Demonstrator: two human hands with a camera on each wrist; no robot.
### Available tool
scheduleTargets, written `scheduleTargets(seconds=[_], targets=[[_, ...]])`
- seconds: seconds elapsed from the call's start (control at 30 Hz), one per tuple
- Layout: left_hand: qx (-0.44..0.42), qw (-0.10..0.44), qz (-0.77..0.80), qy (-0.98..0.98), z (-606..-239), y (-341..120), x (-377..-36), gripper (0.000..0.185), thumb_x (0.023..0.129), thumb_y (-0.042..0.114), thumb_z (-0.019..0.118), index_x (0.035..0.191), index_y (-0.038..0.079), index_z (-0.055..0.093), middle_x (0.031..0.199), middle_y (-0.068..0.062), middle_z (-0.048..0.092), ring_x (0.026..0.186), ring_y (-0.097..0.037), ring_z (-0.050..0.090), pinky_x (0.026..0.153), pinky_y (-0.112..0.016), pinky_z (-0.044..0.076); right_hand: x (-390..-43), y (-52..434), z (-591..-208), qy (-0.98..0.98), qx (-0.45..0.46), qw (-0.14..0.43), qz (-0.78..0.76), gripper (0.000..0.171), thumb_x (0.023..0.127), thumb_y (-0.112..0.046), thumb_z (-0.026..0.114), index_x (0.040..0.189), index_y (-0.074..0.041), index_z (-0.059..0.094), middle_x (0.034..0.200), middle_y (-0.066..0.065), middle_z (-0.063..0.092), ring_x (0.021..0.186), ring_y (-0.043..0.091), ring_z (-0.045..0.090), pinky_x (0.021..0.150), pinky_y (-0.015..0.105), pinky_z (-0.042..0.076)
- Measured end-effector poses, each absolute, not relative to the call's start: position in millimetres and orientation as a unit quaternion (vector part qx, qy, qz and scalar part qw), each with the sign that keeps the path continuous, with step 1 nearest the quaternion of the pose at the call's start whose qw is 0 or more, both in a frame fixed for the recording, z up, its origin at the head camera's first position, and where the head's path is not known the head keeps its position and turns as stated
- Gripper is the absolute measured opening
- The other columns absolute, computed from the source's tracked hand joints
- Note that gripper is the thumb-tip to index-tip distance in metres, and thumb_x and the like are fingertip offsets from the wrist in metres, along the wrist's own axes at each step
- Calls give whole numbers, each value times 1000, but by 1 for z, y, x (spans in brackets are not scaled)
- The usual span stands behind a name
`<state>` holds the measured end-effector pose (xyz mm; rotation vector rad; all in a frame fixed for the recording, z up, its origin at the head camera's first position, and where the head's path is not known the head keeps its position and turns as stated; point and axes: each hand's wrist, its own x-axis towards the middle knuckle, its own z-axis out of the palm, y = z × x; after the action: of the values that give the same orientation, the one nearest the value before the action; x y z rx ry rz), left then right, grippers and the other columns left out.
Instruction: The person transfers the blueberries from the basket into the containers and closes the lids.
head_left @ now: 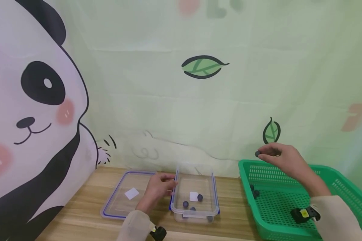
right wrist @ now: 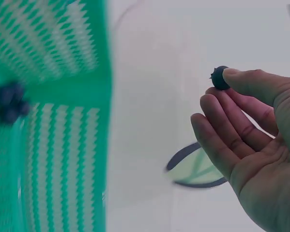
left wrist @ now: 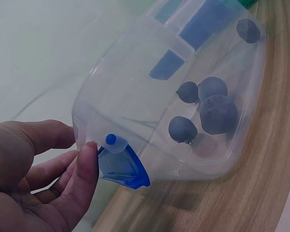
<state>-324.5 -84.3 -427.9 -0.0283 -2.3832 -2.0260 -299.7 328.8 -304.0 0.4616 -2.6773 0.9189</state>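
A clear plastic box (head_left: 196, 211) with blue latches stands on the table and holds several blueberries (head_left: 200, 197). My left hand (head_left: 158, 187) grips its left edge; the left wrist view shows thumb and fingertips at the rim beside a blue latch (left wrist: 125, 166). Above the left rim of a green basket (head_left: 248, 194), my right hand (head_left: 286, 159) pinches one blueberry (right wrist: 220, 78) between thumb and index finger, the other fingers loosely extended. A few more blueberries (right wrist: 10, 102) lie in the basket, near its left wall.
Left of the box, a clear lid (head_left: 138, 182) with a blue seal lies flat, a white square (head_left: 131, 193) on it. Behind the wooden table (head_left: 229, 201) hangs a pale green cloth (head_left: 157, 110) printed with a panda and leaves.
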Motion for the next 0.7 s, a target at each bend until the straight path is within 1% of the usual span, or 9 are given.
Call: scheduleTargets(seconds=[0.07,0.13,0.4,0.7], targets=[[-9,6,-647,-762,-429,-84,-325,33,93,0,75,124,-10,70,105,-15,72,83,-21,69,71,-32,65,-292,321,-300,-918,153,142,337,36,103,-29,74,129,-5,72,115,9,76,104,25,70,80,28,59],[-9,7,-647,-762,-429,-84,-325,33,93,0,75,124,-10,70,105,-15,73,82,-20,69,71,-32,65,-284,312,-297,-909,148,141,364,37,103,-30,74,130,-6,72,117,9,76,103,23,70,81,28,59],[-19,11,-648,-762,-432,-85,-327,35,91,0,75,124,-11,70,102,-13,74,80,-18,68,69,-31,65,-263,274,-304,-879,133,141,436,34,101,-34,76,127,-11,75,117,5,76,103,20,69,81,31,57],[-17,6,-648,-761,-430,-85,-325,36,92,1,75,125,-10,70,104,-14,73,82,-20,68,71,-31,65,-252,241,-318,-845,141,135,497,31,98,-33,79,122,-12,77,113,3,77,101,20,71,84,33,59]])
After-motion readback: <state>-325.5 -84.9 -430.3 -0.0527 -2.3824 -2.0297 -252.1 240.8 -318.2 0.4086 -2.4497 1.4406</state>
